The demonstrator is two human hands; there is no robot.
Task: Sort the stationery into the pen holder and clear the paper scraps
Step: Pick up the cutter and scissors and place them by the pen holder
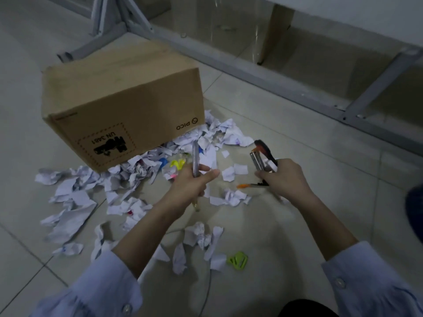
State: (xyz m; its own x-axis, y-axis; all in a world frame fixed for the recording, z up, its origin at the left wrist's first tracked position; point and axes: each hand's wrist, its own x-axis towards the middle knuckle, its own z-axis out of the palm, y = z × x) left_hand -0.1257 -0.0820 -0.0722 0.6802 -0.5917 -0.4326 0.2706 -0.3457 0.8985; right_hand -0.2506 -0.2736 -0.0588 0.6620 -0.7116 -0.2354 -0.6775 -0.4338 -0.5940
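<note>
My left hand [194,183] grips a clear pen [195,160] that points up and away, above the scattered white paper scraps [75,195] on the tiled floor. My right hand [283,177] holds a bundle of stationery: a metal stapler [257,161] with something black and orange [263,146] behind it. An orange-tipped pen [248,185] shows just under the right hand; whether the hand holds it is unclear. A yellow-green clip [238,260] lies on the floor near me. Coloured bits, yellow [177,165] and blue [163,161], lie among the scraps by the box. No pen holder is in view.
A tipped cardboard box [123,106] lies on the floor at the left, scraps spilling from under it. Grey metal table legs and a frame [251,74] run across the back. A thin cable [207,291] curves over the floor near my knees.
</note>
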